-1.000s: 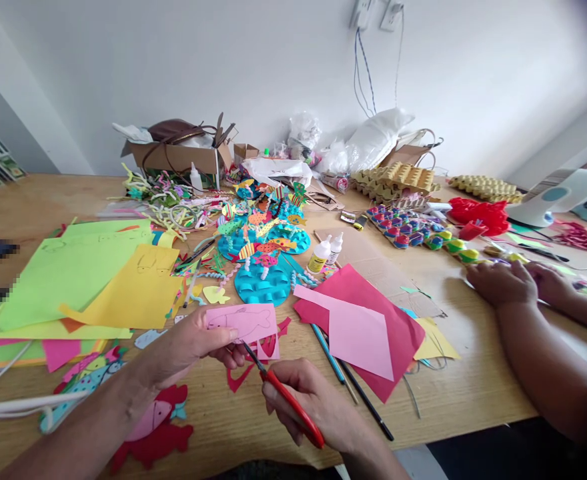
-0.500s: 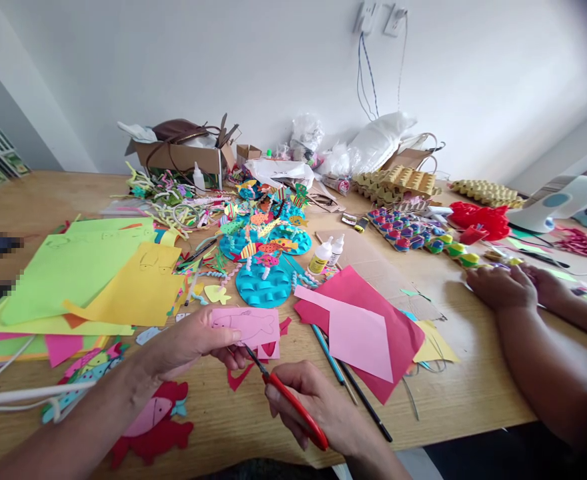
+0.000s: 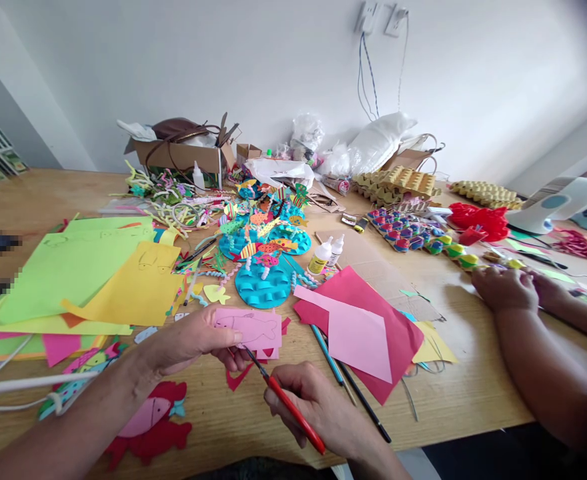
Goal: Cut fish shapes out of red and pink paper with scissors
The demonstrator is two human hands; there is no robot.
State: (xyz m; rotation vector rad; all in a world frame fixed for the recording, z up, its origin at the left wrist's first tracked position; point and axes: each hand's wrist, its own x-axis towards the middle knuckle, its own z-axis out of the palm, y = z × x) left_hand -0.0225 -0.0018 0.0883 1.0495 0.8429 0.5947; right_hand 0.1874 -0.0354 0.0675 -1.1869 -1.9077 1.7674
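Between the thumb and fingers of my left hand is a piece of pink paper with a fish outline drawn on it. My right hand grips red-handled scissors, whose blades meet the lower edge of the pink paper near my left fingertips. Red paper scraps lie on the table below the paper. Left of my right hand, partly behind my left forearm, rests a red paper cutout with a pink fish face.
Pink paper overlies a red sheet, with pencils alongside. Coloured sheets are stacked left. Glue bottles and a blue paper base with fish stand ahead. Another person's hands work near painted egg cartons at right.
The pink paper has shifted very slightly right, and the scissors have turned a little with their handles closer together. The other person's hand has moved slightly right.
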